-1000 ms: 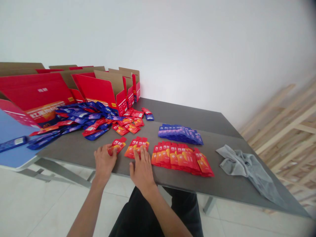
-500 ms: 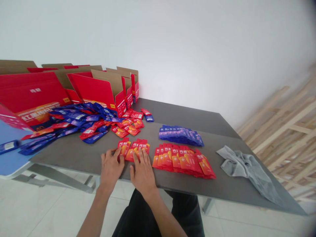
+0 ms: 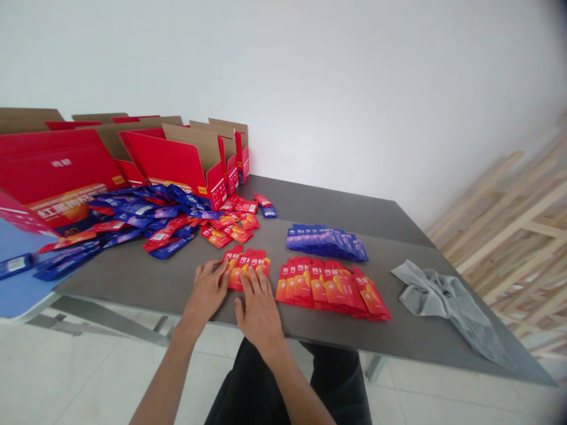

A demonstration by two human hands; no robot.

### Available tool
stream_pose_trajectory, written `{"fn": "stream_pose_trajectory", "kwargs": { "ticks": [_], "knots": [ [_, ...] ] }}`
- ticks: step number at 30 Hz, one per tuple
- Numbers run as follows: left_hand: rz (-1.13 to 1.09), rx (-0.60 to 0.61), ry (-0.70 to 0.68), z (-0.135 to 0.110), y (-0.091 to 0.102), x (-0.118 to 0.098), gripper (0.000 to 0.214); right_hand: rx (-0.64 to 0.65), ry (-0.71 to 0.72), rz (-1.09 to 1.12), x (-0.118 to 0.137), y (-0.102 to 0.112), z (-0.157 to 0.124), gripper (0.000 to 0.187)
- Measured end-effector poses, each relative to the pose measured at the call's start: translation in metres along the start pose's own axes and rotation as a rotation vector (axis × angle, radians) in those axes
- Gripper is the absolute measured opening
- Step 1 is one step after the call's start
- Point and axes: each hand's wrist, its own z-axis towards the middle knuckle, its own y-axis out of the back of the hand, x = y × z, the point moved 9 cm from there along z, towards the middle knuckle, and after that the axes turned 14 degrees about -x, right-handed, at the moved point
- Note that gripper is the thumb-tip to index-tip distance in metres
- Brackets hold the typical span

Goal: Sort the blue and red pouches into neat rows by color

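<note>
Two bare hands lay open and flat near the close edge of a grey table [image 3: 133, 277], neither clenched nor grasping anything. The fingertips of the left hand [image 3: 205, 292] touched the left side of a small group of red sachets [image 3: 247, 267], while the fingers of the right hand [image 3: 259, 310] rested on top of that group. Just to the right lay a longer overlapping row of red sachets [image 3: 330, 288], and farther away stood a shorter row of blue sachets [image 3: 326, 243]. Further right, a crumpled grey cloth [image 3: 447, 307] sat on the table. To the far left, a loose heap of mixed red and blue sachets [image 3: 148, 221] spread across the table and onto a blue tabletop [image 3: 22, 289]. Open red cardboard boxes [image 3: 170, 159] stood behind the heap, along a white wall [image 3: 310, 77].
</note>
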Motion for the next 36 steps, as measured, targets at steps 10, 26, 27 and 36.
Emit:
{"fn": "stream_pose_trajectory", "kwargs": {
  "ticks": [10,26,27,36],
  "knots": [
    [0.063,0.001,0.050,0.034,-0.003,0.007,0.048,0.003,-0.018,0.005,0.002,0.002,-0.001,0.072],
    [0.065,0.264,-0.040,0.135,-0.081,-0.006,0.047,-0.002,-0.031,0.006,0.004,0.002,-0.003,0.073],
    [0.054,0.252,-0.044,0.135,-0.079,-0.005,0.045,0.000,-0.029,0.004,0.004,0.002,-0.003,0.072],
    [-0.013,-0.018,0.073,0.132,-0.028,0.001,0.053,-0.012,0.006,0.001,0.006,0.003,-0.004,0.070]
  ]
}}
